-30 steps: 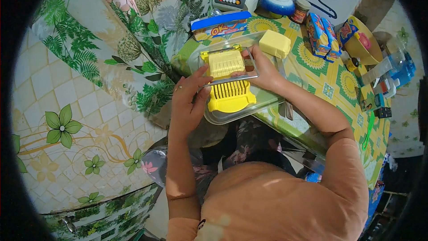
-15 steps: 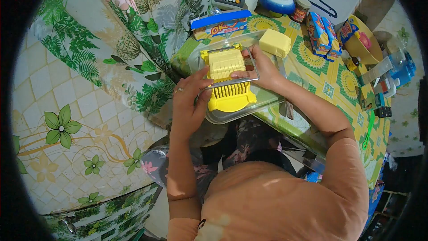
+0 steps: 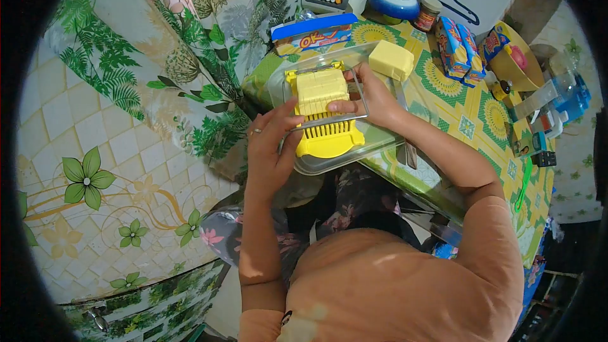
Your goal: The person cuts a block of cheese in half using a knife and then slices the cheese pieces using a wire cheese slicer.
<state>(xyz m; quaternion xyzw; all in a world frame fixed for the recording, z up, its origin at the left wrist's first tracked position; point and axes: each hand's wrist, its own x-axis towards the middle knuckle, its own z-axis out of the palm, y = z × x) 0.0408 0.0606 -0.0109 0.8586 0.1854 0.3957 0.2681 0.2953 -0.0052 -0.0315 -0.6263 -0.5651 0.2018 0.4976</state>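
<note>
A yellow slicer (image 3: 330, 145) with a slotted bed and a raised metal frame (image 3: 342, 120) rests over a clear plastic tray (image 3: 311, 168). On its bed sits a pale yellow block (image 3: 321, 88), butter or cheese, with parallel cuts across it. My left hand (image 3: 271, 139) is at the left end of the frame, fingers bent against it. Reaching through the frame from the right, my right hand (image 3: 375, 100) has its thumb at the block's near end and its fingers along the block's far right side, partly hidden. A second yellow block (image 3: 391, 61) lies just beyond my right hand.
Behind the tray stands a blue-lidded box (image 3: 315, 35). Blue snack packs (image 3: 457, 50), a jar (image 3: 427, 14), a blue bowl (image 3: 394, 5) and a tan bowl (image 3: 516, 57) stand farther back. A green-handled utensil (image 3: 524, 183) lies near the table's right edge.
My right thumb has shifted slightly down and left at the block's near end. My left hand has moved slightly, staying at the frame. The slicer has hardly moved.
</note>
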